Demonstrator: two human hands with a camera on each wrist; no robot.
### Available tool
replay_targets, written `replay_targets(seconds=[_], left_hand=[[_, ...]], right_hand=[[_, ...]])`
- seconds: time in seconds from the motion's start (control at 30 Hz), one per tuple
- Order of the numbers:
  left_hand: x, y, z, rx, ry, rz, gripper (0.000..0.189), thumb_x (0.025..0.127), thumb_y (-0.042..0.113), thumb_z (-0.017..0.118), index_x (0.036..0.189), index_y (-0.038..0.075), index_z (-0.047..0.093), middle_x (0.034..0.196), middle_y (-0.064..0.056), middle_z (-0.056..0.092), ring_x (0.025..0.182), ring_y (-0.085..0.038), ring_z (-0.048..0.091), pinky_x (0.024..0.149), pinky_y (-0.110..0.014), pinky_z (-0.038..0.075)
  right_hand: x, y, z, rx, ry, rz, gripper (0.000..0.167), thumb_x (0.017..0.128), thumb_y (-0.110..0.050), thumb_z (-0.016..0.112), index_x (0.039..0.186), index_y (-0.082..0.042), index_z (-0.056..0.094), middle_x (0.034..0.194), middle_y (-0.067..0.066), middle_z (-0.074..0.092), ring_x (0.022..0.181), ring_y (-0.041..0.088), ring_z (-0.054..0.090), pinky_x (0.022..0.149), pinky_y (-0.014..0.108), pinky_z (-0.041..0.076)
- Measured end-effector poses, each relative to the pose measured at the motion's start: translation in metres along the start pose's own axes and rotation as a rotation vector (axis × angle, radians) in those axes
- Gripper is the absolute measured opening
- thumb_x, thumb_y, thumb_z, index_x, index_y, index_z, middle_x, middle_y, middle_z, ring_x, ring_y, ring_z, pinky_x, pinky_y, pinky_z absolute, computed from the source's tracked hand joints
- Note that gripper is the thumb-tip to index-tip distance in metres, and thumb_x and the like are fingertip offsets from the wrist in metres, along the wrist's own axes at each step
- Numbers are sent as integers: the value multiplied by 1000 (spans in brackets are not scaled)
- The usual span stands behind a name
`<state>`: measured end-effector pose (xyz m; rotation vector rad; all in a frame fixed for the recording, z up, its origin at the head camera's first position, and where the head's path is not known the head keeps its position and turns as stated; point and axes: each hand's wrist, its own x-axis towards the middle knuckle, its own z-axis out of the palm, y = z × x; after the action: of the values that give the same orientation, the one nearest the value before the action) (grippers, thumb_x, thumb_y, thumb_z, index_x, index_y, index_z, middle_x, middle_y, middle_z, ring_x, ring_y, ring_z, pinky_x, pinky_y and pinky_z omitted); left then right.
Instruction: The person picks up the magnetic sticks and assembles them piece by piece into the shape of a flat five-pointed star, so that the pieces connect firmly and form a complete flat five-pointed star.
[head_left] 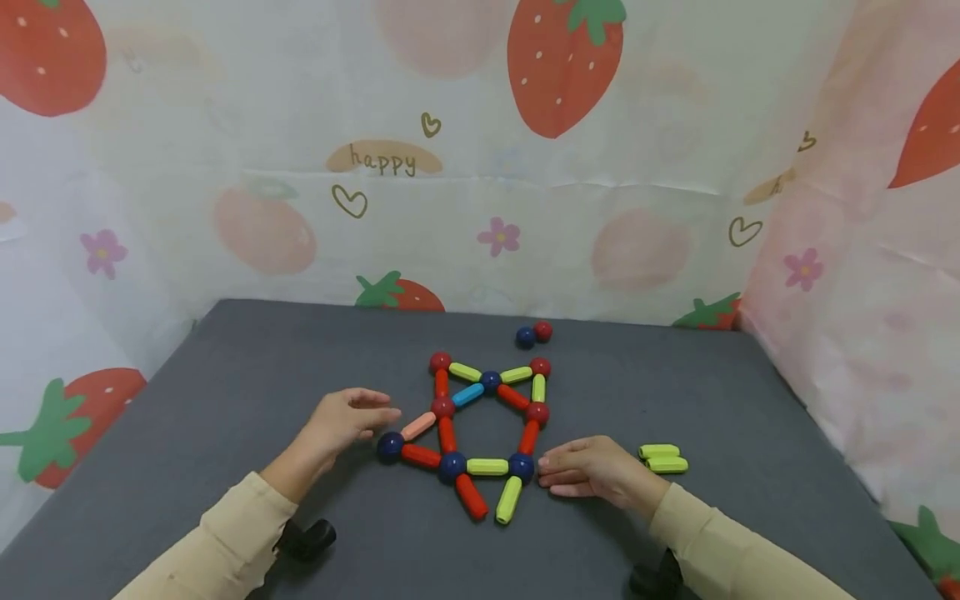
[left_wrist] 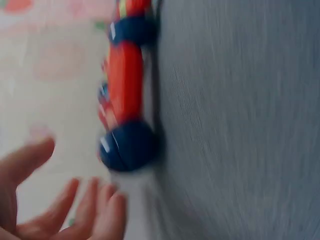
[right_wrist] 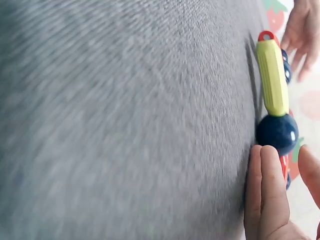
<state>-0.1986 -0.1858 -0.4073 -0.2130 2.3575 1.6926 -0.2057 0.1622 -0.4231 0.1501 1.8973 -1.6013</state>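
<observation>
A flat star-like figure of coloured rods and balls lies on the grey table. My left hand (head_left: 347,423) is held just left of its leftmost blue ball (head_left: 390,447), fingers loosely bent and apart from it; the left wrist view shows a gap between the fingers and that blue ball (left_wrist: 129,146). My right hand (head_left: 596,472) rests beside the lower right blue ball (head_left: 521,467), its fingers extended; in the right wrist view the fingertips reach the blue ball (right_wrist: 278,134). A red rod (head_left: 472,497) and a yellow-green rod (head_left: 508,500) point toward me from the bottom balls.
Two loose yellow-green rods (head_left: 663,458) lie right of my right hand. Behind the figure sit a loose blue ball (head_left: 526,337) and a red ball (head_left: 543,332). A strawberry-printed cloth (head_left: 465,208) hangs behind the table (head_left: 300,350).
</observation>
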Motion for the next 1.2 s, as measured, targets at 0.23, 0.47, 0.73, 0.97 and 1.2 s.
replay_targets(seconds=[0.23, 0.47, 0.73, 0.97, 1.2], left_hand=[[12, -11, -13, 54, -193, -66, 54, 90, 18, 74, 135, -5, 55, 135, -24, 58, 110, -25, 65, 97, -43, 56], [16, -13, -16, 122, -286, 11, 49, 87, 17, 76, 130, 0, 62, 125, -16, 65, 102, -17, 64, 95, -41, 57], [20, -14, -18, 136, -317, 32, 43, 86, 19, 77, 125, 3, 67, 126, -14, 65, 102, -17, 63, 94, -40, 57], [22, -14, -22, 138, -324, 20, 44, 87, 20, 76, 127, 3, 66, 127, -13, 66, 103, -16, 63, 93, -37, 57], [23, -16, -22, 121, -335, 31, 42, 88, 20, 76, 125, 3, 67, 126, -12, 66, 102, -15, 63, 91, -36, 57]], right_hand=[[9, -3, 13, -37, 20, 14, 26, 91, -12, 71, 112, 4, 72, 93, 7, 76, 82, 13, 72, 80, 31, 62], [18, -17, -5, -192, 198, -123, 26, 88, -14, 76, 106, 5, 73, 95, 14, 77, 81, 17, 74, 75, 34, 63], [55, -54, -45, -115, 371, -289, 50, 94, -17, 69, 137, 5, 55, 141, 23, 54, 123, 32, 62, 99, 39, 55], [93, -79, -56, -78, 427, -351, 53, 96, -16, 67, 142, 1, 50, 148, 20, 49, 135, 33, 51, 111, 41, 46], [120, -87, -60, -82, 484, -347, 49, 96, -13, 66, 141, 1, 53, 147, 22, 49, 134, 35, 50, 111, 43, 46]])
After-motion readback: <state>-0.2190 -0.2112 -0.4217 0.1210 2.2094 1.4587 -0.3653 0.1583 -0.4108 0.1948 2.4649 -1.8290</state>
